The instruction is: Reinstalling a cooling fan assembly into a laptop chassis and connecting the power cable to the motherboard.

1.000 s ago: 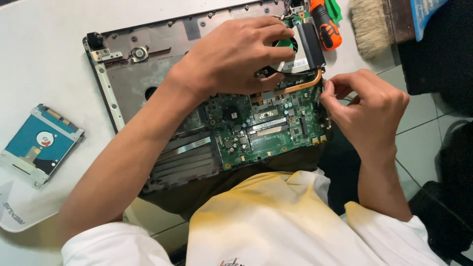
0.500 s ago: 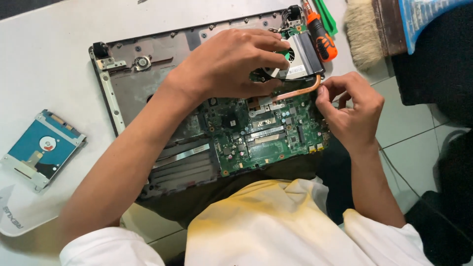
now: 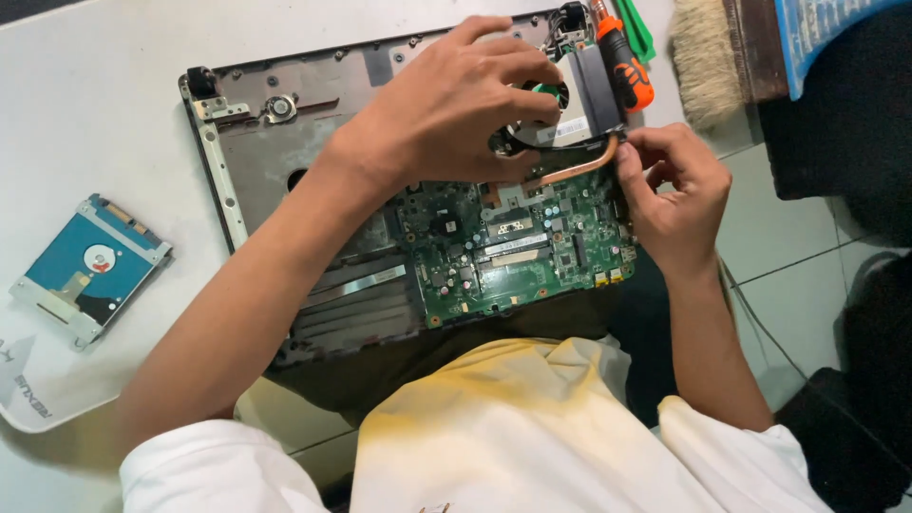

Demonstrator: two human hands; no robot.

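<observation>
An opened laptop base (image 3: 285, 161) lies in front of me with its green motherboard (image 3: 513, 256) exposed. My left hand (image 3: 456, 104) rests over the cooling fan (image 3: 546, 119), fingers curled on its housing. A copper heat pipe (image 3: 570, 173) curves under that hand toward the right edge. My right hand (image 3: 670, 190) pinches the end of the heat pipe and heatsink at the laptop's right edge with fingertips closed. An orange-handled screwdriver (image 3: 627, 66) lies just beyond the heatsink.
A blue-topped hard drive (image 3: 90, 266) lies on the white table to the left. A bristle brush (image 3: 708, 57) and a green tool (image 3: 636, 28) sit at the top right. Dark bags (image 3: 845, 123) stand on the tiled floor at right.
The view has shifted slightly. My right hand moved up toward the heatsink corner; my left hand stays on the fan with fingers spread a little wider.
</observation>
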